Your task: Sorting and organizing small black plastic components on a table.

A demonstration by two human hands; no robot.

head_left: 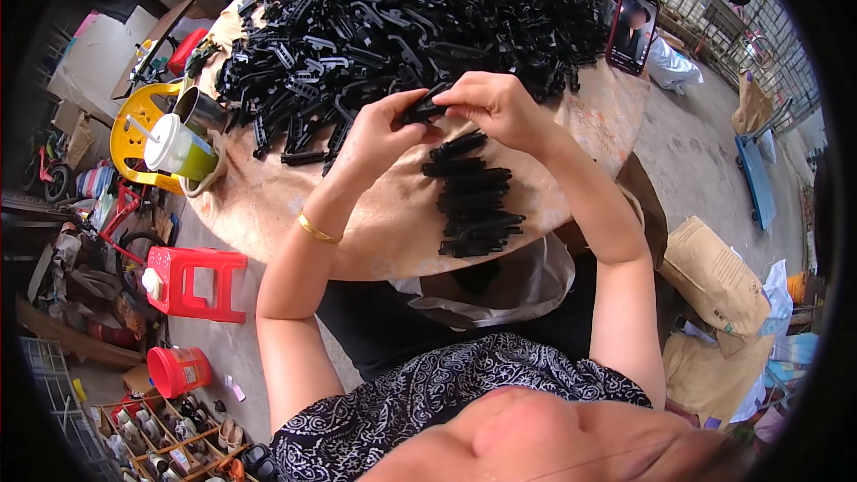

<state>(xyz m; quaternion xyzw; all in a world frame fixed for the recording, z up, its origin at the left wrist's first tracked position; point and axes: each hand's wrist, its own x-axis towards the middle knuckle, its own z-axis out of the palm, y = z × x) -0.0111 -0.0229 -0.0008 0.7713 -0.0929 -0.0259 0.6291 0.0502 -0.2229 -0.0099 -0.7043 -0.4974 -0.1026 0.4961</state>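
Observation:
A large heap of slim black plastic pieces (pixel 402 27) covers the far part of a round table with a peach-coloured cloth (pixel 375 232). Between my hands, over the near edge of the heap, is one black plastic piece (pixel 425 107); its exact kind is hard to make out. My left hand (pixel 379 136) grips it between thumb and fingers. On its other end, my right hand (pixel 496 109) closes in a pinch. Just below my right hand, several similar pieces lie side by side in a neat column (pixel 473 196) running toward the table's near edge.
A phone (pixel 632 31) stands upright at the table's right edge. At the left, a lidded cup with a straw (pixel 183 150) stands by a yellow chair (pixel 125 138). A red stool (pixel 198 281) and red bucket (pixel 178 370) are on the floor. Brown sacks (pixel 714 277) lie at the right.

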